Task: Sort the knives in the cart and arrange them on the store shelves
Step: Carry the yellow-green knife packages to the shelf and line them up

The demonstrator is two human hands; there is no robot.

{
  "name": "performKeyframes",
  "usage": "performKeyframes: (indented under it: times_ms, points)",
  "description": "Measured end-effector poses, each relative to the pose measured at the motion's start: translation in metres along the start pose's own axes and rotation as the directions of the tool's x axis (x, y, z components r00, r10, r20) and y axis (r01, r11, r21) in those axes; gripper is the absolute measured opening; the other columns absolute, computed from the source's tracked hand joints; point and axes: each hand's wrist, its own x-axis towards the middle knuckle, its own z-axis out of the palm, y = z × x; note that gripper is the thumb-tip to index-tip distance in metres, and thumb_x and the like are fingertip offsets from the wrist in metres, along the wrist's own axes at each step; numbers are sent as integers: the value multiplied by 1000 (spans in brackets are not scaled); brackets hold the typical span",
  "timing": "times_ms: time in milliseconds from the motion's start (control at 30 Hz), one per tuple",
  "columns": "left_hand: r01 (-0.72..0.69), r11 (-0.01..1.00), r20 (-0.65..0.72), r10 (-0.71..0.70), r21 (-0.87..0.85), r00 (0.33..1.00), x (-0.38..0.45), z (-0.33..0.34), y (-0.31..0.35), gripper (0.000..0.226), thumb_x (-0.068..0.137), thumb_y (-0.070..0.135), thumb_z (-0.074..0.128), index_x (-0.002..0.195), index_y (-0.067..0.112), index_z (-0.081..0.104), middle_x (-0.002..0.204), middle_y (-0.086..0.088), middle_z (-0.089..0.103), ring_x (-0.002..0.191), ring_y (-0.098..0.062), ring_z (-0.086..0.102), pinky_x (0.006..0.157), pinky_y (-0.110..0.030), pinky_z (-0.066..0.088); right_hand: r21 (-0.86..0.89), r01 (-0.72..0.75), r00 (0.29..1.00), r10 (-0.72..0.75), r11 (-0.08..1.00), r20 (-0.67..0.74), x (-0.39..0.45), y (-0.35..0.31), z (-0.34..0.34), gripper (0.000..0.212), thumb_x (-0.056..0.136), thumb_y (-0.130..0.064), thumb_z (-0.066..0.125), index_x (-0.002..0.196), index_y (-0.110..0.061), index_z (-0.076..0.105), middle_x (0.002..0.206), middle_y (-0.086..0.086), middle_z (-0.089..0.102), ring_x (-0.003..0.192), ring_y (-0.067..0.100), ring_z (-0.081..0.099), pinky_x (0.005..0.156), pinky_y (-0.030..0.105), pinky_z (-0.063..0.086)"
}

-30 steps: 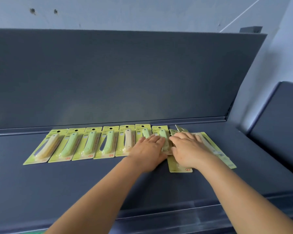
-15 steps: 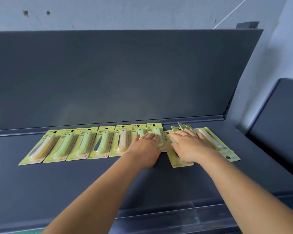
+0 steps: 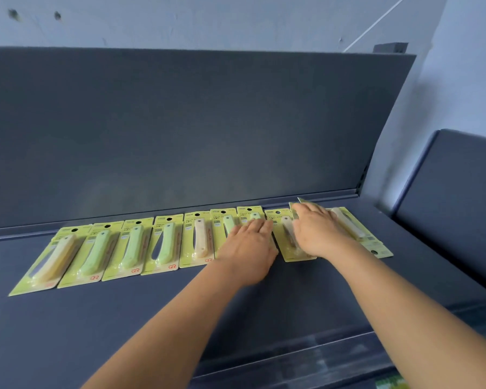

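Head cam had both hands down flat on a dark grey shelf (image 3: 152, 318), working a row of carded fruit knives (image 3: 166, 242) that ran from about 9 o'clock across to 2 o'clock along the back panel (image 3: 180, 130). No cart in shot, so I couldn't say what was left in it.

The left hand (image 3: 246, 254) lay palm-down with straight fingers on the two packs at the row's right end, pressing, not gripping. The right hand (image 3: 317, 234) sat just at its 3 o'clock, fingers spread over a loose pile of packs (image 3: 357, 231) that overlapped each other at an angle. It looked flat rather than pinching, though the fingertips were blurred.

My take on doing this bit well: hold the finished row still with the left, slide one card off the pile at a time, and butt it edge to edge with the cream-handled pack (image 3: 288, 237) already parted from the pile. Line up the hang holes at the top so the row stays straight.

Writing: "FRUIT KNIFE" was readable near the top of several cards, partly covered. Red "QR" logo at the bottom of the green-handled ones. Smaller print was too fuzzy.
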Motion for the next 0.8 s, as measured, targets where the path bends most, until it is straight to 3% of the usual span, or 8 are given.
performKeyframes:
  times_ms: [133, 333, 533, 800]
  points:
    - [-127, 991, 19, 128, -41, 992, 5, 1, 20, 61, 98, 45, 38, 147, 13, 24, 153, -6, 28, 140, -23, 28, 113, -37, 20, -9, 15, 999, -16, 1000, -28, -15, 18, -4, 43, 95, -14, 37, 135, -24, 46, 146, -3, 36, 132, 21, 34, 108, 35, 29]
    - [-102, 994, 110, 98, 31, 989, 23, 6, 30, 46, 99, 39, 37, 136, 13, 38, 143, -5, 42, 126, -24, 46, 107, -35, 26, -78, 78, 996, -75, 994, 46, -20, 42, -6, 39, 100, -22, 29, 135, -26, 44, 152, -6, 26, 137, 19, 29, 108, 36, 28]
    - [2, 999, 140, -9, 54, 990, 31, 5, 31, 41, 99, 34, 38, 133, 11, 39, 140, -8, 42, 123, -29, 46, 107, -34, 28, -79, 119, 991, -113, 990, 78, -9, 56, -4, 42, 101, -23, 28, 141, -29, 37, 156, -7, 18, 141, 19, 23, 112, 36, 26]
    - [41, 999, 146, -42, 9, 988, 38, 5, 32, 44, 99, 31, 39, 138, 10, 37, 144, -7, 40, 127, -25, 44, 109, -35, 26, -90, 148, 984, -138, 985, 109, 3, 59, -2, 45, 102, -23, 28, 143, -40, 29, 158, -6, 13, 144, 21, 12, 113, 42, 19]
